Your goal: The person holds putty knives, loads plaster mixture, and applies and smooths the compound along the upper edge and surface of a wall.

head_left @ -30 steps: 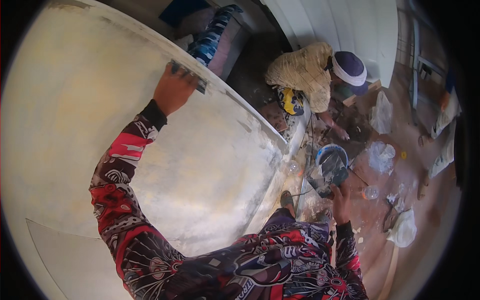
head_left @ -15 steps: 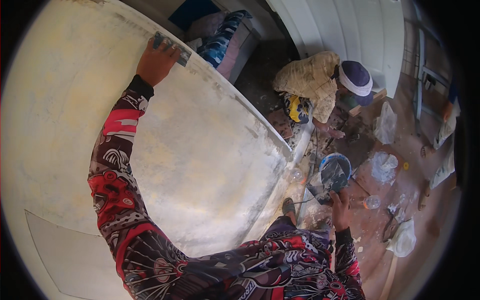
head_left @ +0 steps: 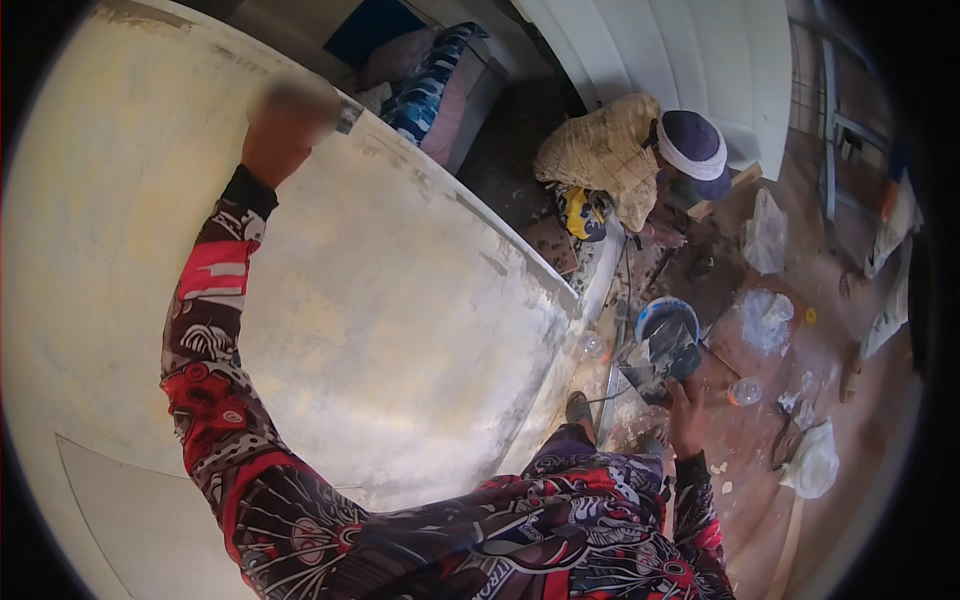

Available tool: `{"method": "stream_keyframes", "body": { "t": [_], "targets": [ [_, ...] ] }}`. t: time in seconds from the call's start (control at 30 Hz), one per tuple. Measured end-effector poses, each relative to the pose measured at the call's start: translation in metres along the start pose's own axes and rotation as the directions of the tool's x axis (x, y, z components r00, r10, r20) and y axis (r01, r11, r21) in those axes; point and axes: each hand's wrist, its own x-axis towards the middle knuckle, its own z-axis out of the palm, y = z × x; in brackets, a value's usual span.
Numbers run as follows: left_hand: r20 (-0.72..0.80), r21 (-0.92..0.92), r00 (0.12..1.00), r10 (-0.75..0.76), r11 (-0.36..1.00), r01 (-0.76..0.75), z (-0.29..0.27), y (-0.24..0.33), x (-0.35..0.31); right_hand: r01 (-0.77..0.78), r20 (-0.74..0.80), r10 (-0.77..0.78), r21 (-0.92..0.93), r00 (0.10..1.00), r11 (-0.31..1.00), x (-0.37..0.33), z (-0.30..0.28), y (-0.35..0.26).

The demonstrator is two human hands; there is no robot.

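My left hand (head_left: 280,130) is raised against the upper edge of the cream, patchy wall (head_left: 370,290). Its fingers are smeared, but a flat plastering blade (head_left: 350,114) pokes out from beside them, close to the wall's top edge. Low on the right, my right hand (head_left: 687,415) grips a dark flat putty board (head_left: 662,358) by its near edge. Grey-white paste streaks the board. Beneath and behind it stands a blue-rimmed bucket (head_left: 668,305), partly covered by the board.
A co-worker (head_left: 605,155) with a cap crouches beyond the wall's end. On the brownish floor lie clear plastic bags (head_left: 766,235), a white bag (head_left: 812,462) and a clear bottle (head_left: 745,391). White panels (head_left: 670,65) and a metal frame (head_left: 830,140) stand behind.
My left hand has shifted slightly left and a little down along the wall's top edge with the blade. The right hand keeps its hold on the board, nearly still.
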Motion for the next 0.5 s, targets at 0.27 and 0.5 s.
{"method": "stream_keyframes", "body": {
  "t": [0.27,0.5],
  "targets": [
    [0.049,0.014,0.998,0.036,0.999,-0.036,-0.002,0.024,0.017,-0.07,-0.015,0.07,0.029,0.997,0.997,-0.014,0.01,-0.03],
    [-0.079,0.048,0.99,0.12,0.992,-0.116,0.018,0.045,0.008,-0.105,0.057,0.101,0.072,0.993,0.992,-0.006,0.014,-0.024]
  ]
}}
